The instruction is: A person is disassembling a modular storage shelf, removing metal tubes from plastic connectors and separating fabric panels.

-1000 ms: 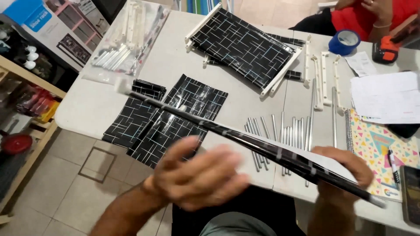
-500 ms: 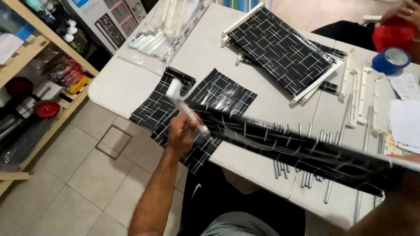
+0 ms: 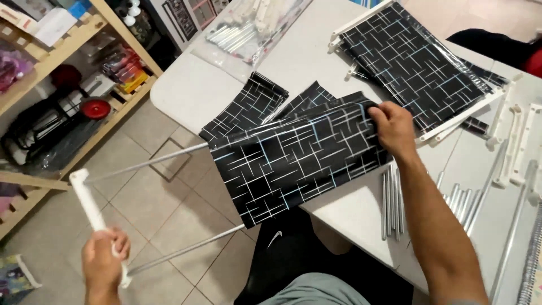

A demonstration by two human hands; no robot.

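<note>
My left hand [image 3: 105, 261] grips a white plastic end bar [image 3: 90, 206] out over the floor at the lower left. Two thin metal rods [image 3: 148, 164] run from that bar toward the table and into a black sheet with white line pattern [image 3: 293, 161]. My right hand [image 3: 393, 128] pinches the far upper corner of this sheet at the table edge. The sheet hangs spread between the rods, half over the table.
A white table [image 3: 197, 93] carries more black patterned sheets [image 3: 248, 104], a finished framed panel [image 3: 412, 68], loose metal rods [image 3: 390, 200], white plastic bars [image 3: 511, 141] and a bag of parts [image 3: 248, 28]. A wooden shelf unit [image 3: 68, 107] stands at left.
My left hand has pulled the white bar down and left, away from the table, exposing the rods. The sheet now lies flat and spread, with my right hand on its far corner.
</note>
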